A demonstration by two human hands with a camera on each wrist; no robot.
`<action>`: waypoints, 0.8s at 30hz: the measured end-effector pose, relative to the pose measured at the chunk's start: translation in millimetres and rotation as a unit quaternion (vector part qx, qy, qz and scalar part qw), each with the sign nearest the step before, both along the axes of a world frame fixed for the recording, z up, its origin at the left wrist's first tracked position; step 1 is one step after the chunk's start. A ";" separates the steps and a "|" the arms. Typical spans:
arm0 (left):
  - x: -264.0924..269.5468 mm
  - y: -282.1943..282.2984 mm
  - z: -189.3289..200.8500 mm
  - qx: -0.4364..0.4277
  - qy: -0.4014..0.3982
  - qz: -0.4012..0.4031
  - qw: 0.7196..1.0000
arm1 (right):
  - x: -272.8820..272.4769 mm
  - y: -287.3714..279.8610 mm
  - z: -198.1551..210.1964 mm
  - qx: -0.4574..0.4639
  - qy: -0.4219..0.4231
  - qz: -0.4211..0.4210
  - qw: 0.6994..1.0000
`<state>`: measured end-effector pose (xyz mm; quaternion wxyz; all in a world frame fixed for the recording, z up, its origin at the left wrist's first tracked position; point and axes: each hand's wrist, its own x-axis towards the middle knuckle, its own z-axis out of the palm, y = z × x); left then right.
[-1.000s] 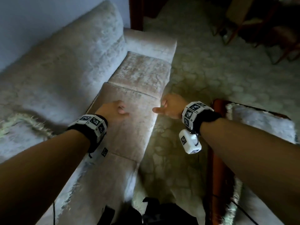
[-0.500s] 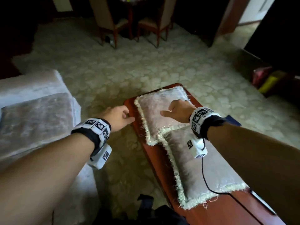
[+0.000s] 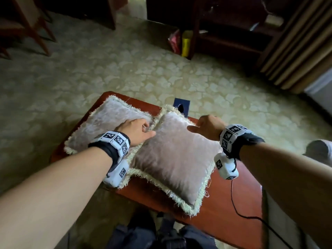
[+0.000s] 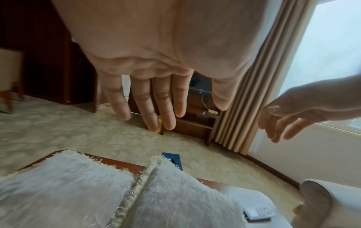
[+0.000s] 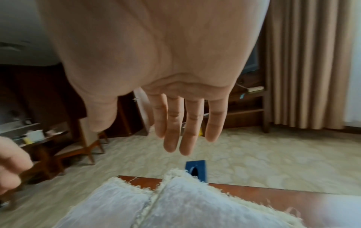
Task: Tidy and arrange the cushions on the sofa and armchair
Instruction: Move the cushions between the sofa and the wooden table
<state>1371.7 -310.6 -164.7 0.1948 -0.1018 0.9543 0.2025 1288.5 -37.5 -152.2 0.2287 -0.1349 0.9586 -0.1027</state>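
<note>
Two pale pink cushions [image 3: 172,155] with cream fringe on my reddish-brown bench [image 3: 221,209], cream cobble-patterned floor [image 3: 107,72] beyond, a dark blue box [image 3: 181,105], beige striped curtains [image 3: 294,42].

My left hand [image 3: 135,131] sits at centre frame in the head view, forearm entering from the lower left, fingers [image 4: 164,104] straight and slightly spread. My right hand [image 3: 208,127], right of centre, likewise extends straight fingers [image 5: 181,125], holding nothing.

Hands [image 3: 172,129] over two cushions [image 3: 172,159]
</note>
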 end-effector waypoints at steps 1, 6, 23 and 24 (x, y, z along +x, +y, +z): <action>-12.8 -2.3 -3.7 0.005 -0.004 -0.018 1.000 | -0.5 5.2 -3.1 -0.003 -0.003 -0.027 1.000; -62.3 -13.3 -27.2 0.003 -0.032 -0.093 0.995 | 6.4 24.1 -35.1 -0.002 -0.023 -0.119 0.993; -133.0 7.3 -158.4 -0.060 -0.179 -0.151 0.970 | 16.6 103.2 -193.3 -0.023 -0.180 -0.302 0.936; -138.3 7.4 -168.4 -0.070 -0.188 -0.150 0.968 | 13.1 104.6 -208.2 -0.024 -0.188 -0.305 0.933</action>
